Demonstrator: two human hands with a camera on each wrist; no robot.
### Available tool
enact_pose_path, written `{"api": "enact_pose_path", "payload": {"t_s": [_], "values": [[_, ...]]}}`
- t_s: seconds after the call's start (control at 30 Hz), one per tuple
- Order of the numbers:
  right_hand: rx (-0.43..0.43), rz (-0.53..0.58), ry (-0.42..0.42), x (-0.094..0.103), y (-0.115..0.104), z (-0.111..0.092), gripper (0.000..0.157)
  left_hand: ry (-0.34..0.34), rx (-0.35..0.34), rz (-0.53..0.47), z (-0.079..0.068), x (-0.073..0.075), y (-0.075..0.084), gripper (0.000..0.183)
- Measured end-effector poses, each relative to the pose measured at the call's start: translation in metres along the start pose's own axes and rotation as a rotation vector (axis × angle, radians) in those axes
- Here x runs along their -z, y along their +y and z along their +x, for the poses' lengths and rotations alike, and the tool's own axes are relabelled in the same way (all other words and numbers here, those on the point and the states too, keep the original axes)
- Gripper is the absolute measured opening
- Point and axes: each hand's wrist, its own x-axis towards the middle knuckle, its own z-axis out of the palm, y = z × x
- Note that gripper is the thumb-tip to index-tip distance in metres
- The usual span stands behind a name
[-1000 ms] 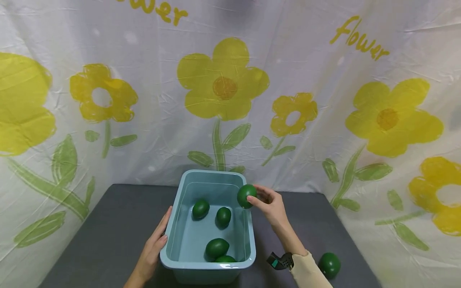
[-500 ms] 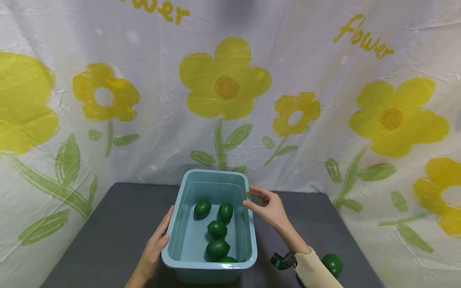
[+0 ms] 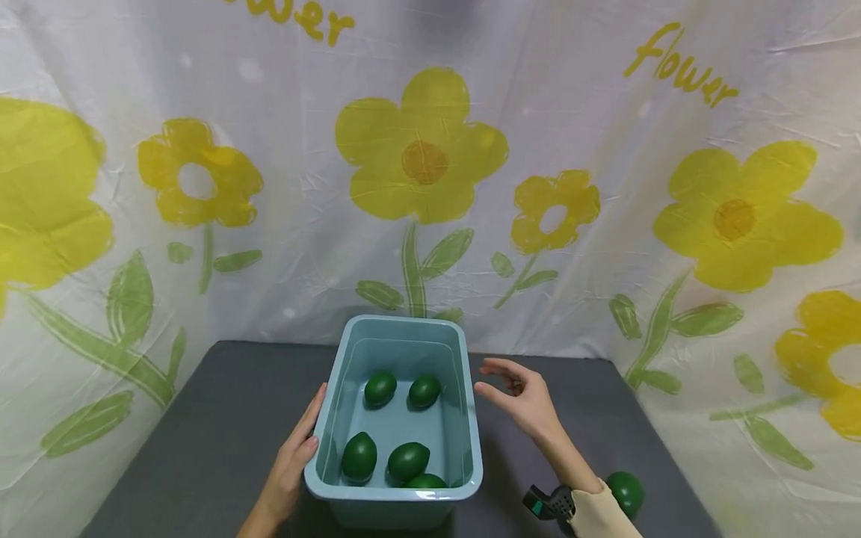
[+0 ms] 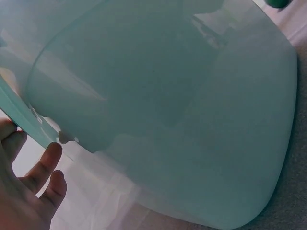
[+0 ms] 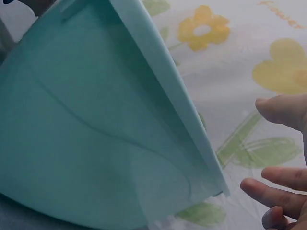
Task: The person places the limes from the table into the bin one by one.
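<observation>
A light blue plastic bin point(image 3: 393, 494) stands at the middle of the table in the head view, with several dark green avocados inside, one avocado point(image 3: 359, 456) at its near left. My left hand point(image 3: 288, 467) rests against the bin's left side, fingers stretched along the outside under the rim; the left wrist view shows those fingertips point(image 4: 54, 152) at the rim. Just right of the bin, my right hand point(image 3: 528, 402) hovers with nothing in it, thumb and fingers apart. In the right wrist view its thumb point(image 5: 278, 109) is separate from the bin's rim point(image 5: 180, 93).
Another avocado point(image 3: 625, 493) lies on the dark grey table point(image 3: 222, 418) at the right, partly behind my right sleeve point(image 3: 602, 515). A white curtain point(image 3: 296, 246) with yellow flowers hangs behind the table and along both sides.
My right hand has let go of an avocado over the bin and drawn back to the right. That avocado dropped in and rolled to the near left. My left hand stays on the bin.
</observation>
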Motion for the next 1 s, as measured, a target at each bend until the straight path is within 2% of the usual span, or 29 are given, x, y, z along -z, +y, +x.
{"api": "enact_pose_path", "payload": {"t_s": [0.33, 0.53, 1.0], "values": [[-0.054, 0.003, 0.068, 0.022, 0.016, -0.015, 0.045, 0.005, -0.011, 0.014, 0.0, 0.001, 0.0, 0.063], [-0.107, -0.011, 0.106, 0.04, 0.032, -0.031, 0.047, -0.02, -0.011, 0.002, 0.0, 0.002, -0.002, 0.063], [-0.297, -0.16, 0.161, 0.069, 0.057, -0.058, 0.062, -0.008, -0.023, 0.017, 0.001, 0.0, 0.0, 0.063]]}}
